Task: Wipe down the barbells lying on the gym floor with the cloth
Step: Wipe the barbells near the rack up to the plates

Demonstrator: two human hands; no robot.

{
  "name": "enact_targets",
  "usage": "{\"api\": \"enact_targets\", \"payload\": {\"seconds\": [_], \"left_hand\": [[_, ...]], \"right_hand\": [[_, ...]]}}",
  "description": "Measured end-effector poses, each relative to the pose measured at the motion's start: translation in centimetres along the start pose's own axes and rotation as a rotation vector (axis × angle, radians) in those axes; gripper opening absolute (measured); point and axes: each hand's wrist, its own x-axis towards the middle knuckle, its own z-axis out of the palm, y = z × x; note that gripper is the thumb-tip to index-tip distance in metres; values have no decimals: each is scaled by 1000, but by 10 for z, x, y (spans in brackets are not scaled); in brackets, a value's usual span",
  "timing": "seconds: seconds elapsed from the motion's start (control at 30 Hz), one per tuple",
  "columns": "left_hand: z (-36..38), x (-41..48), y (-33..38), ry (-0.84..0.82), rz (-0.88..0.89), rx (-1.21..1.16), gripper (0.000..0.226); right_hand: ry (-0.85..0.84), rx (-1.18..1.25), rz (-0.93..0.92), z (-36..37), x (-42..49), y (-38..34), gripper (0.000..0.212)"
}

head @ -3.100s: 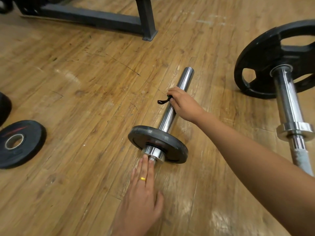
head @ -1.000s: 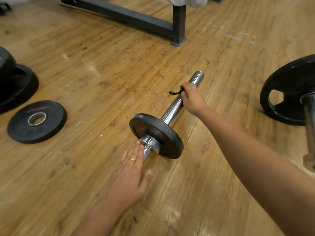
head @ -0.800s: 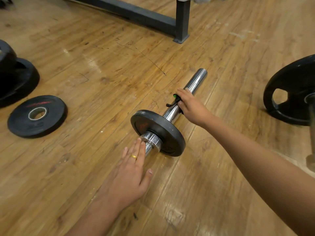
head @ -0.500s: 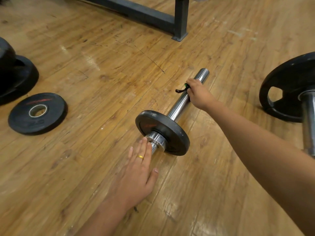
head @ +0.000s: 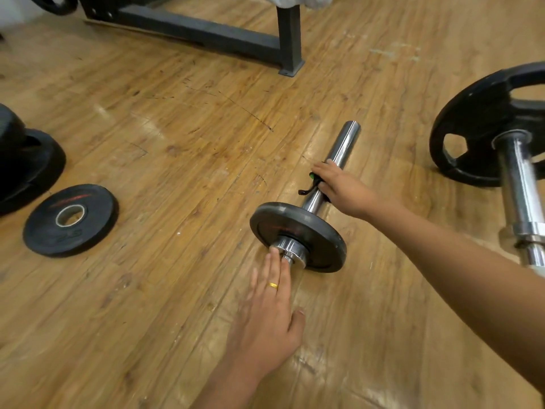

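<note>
A chrome barbell sleeve lies on the wooden floor with a small black plate on it. My right hand wraps over the sleeve just past the plate, gripping a dark cloth with a green edge against the metal. My left hand lies flat on the floor, its straight fingertips touching the steel collar in front of the plate. A second barbell with a large black plate lies at the right.
A loose black plate lies on the floor at the left, beside a stack of larger plates. A dark steel rack base crosses the back, and its post stands behind the sleeve's end.
My right hand keeps sliding the cloth back and forth along the sleeve; since half a second ago it has come back toward the plate. My left hand stays at the collar.
</note>
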Motion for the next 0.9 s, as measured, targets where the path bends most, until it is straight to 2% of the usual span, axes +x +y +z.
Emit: {"api": "enact_targets", "payload": {"seconds": [0.07, 0.27, 0.4, 0.5, 0.6, 0.73, 0.9], "left_hand": [[1, -3, 7, 2, 22, 18, 82], [-1, -10, 25, -60, 31, -12, 81], [8, -11, 28, -12, 58, -60, 83], [11, -11, 35, -22, 67, -103, 86], [21, -12, 40, -19, 80, -119, 87], [43, -11, 39, -12, 114, -28, 93], [53, -10, 49, 61, 127, 76, 89]], "right_hand": [[-20, -30, -36, -5, -12, 8, 52], [42, 15, 77, -16, -11, 7, 45], [-38, -39, -148, -3, -45, 8, 50], [-117, -33, -201, -4, -56, 20, 52], [-85, -56, -88, -13, -40, 34, 52], [-21, -84, 72, -35, -11, 56, 49], [2, -151, 192, -58, 25, 81, 32]]}}
